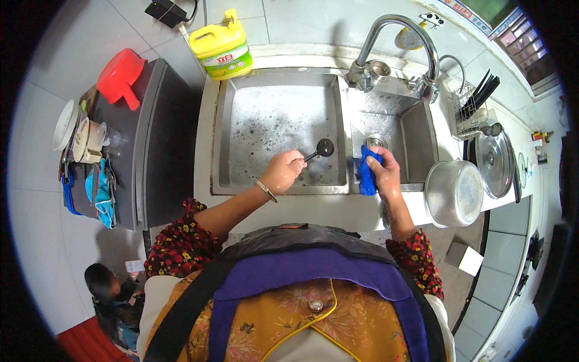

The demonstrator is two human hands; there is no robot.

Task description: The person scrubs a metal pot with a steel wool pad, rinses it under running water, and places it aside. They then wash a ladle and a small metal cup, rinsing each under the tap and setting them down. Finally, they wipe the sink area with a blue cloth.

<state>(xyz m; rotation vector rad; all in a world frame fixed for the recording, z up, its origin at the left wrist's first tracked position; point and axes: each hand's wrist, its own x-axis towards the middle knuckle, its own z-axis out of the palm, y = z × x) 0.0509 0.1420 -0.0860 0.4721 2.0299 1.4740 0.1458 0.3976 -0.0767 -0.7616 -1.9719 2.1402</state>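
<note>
My left hand [284,173] grips a dark spoon [325,147] by its handle. The spoon's round bowl hangs over the front right of the large sink basin [225,135], where suds float on the water. In my right hand [385,174] is a bunched blue cloth [368,174], held at the front of the small basin [409,149], partly over the divider. Just beyond my right fingers the small basin's drain strainer [375,140] shows in part. The cloth and spoon are apart.
A chrome faucet [384,20] arches over the small basin. Behind the large basin stands a yellow detergent jug [224,47]. An aluminium pot [453,193] sits right, near a glass lid [494,156] and a wire utensil rack [462,113]. Left, a red dipper [120,74] rests on a dark cabinet. Another person [115,298] is lower left.
</note>
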